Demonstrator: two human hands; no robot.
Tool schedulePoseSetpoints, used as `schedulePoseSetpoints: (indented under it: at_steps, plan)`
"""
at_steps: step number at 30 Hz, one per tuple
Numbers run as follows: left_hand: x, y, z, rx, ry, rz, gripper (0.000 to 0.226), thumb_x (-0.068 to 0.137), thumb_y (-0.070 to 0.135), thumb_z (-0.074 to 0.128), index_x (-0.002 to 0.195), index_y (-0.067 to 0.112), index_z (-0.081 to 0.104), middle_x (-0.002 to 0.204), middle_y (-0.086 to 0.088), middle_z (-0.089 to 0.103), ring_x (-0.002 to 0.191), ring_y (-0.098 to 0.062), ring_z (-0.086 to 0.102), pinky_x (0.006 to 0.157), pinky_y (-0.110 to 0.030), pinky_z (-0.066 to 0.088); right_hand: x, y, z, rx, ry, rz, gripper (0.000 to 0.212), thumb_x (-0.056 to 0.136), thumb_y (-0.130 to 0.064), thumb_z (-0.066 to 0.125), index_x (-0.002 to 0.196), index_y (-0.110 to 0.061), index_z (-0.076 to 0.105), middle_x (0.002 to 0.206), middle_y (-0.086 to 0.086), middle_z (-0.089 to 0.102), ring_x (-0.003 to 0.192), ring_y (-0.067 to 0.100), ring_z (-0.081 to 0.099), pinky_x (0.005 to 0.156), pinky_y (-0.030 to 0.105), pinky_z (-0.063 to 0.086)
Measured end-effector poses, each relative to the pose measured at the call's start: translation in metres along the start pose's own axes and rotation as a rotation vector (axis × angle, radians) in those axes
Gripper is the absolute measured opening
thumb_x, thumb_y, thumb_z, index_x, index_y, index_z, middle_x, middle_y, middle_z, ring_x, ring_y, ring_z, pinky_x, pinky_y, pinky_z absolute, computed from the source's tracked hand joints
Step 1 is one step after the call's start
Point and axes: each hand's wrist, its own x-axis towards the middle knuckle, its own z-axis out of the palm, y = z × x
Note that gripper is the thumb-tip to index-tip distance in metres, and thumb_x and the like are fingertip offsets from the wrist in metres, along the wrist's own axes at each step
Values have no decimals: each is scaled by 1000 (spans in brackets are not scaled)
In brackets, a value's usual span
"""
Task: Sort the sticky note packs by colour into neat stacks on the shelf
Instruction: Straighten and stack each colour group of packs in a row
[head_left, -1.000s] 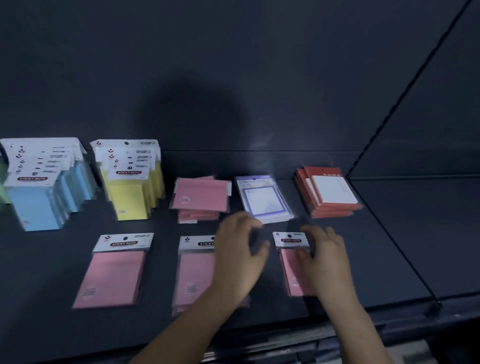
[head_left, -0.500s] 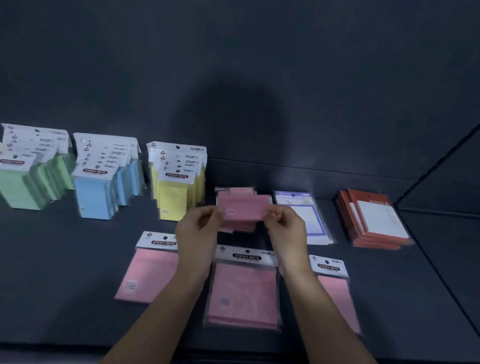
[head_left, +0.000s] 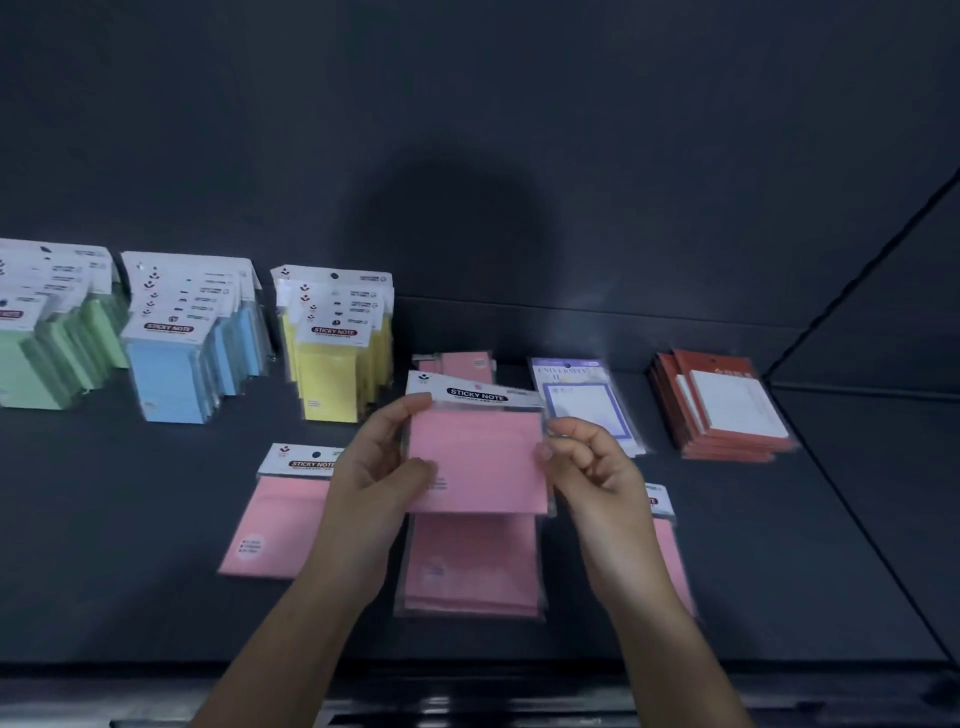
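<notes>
The left hand and the right hand are together holding a pink sticky note pack up above the shelf, its white "STICKY NOTE" header pointing away from the person. The left hand is gripping the pack's left edge, thumb lying on the pink front and fingers curling round the upper corner; the right hand is pinching the right edge with curled fingers. Directly beneath the held pack a second pink pack is lying flat on the shelf, with a third pink pack lying to its left and a fourth pink pack showing partly behind the right wrist. Just behind the held pack a small pile of pink packs is sitting, with a purple-bordered notepad pack to its right and a red stack farther right. Along the back left, a yellow stack, a blue stack and a green stack are sitting in a row.
</notes>
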Motion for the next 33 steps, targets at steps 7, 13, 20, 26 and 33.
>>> schedulePoseSetpoints:
  at_steps: [7, 13, 20, 26, 33]
  plan:
    - [-20, -7, -1, 379, 66, 52, 25, 84, 10, 64, 97, 32, 70, 68, 5, 55, 60, -2, 50, 54, -12, 43, -18, 9, -10, -306, 2, 13, 30, 84, -3, 64, 104, -26, 65, 56, -7, 50, 51, 4, 45, 54, 12, 42]
    - [-25, -27, -9, 1070, -3, 186, 33, 83, 15, 67, 115, 13, 61, 111, -2, 56, 101, -16, 45, 87, -20, 33, -30, 29, -4, -988, -18, -156, 33, 89, -7, 56, 122, -11, 58, 115, 0, 51, 102, 11, 49, 93, 11, 31]
    - [-19, -27, -11, 1071, 17, 117, 37, 79, 14, 70, 114, 13, 61, 103, 4, 47, 100, -16, 42, 83, -21, 31, -28, 25, -5, -1003, -52, -90, 33, 88, -7, 57, 120, -10, 58, 118, 1, 46, 112, 16, 48, 88, 5, 24]
    - [3, -14, -2, 935, 86, 99, 35, 82, 18, 66, 116, 14, 56, 107, 0, 54, 107, -22, 51, 93, -35, 43, -8, 15, 7, -841, -51, -175, 31, 90, -6, 55, 119, -14, 58, 117, -8, 53, 110, 6, 49, 87, -1, 30]
    - [46, -7, 21, 977, 19, 39, 53, 84, 20, 59, 134, 14, 43, 129, -9, 53, 128, -27, 38, 105, -38, 35, 39, 13, 38, -553, -80, -11, 39, 88, -6, 52, 126, -13, 54, 119, -1, 63, 109, 12, 58, 97, 28, 45]
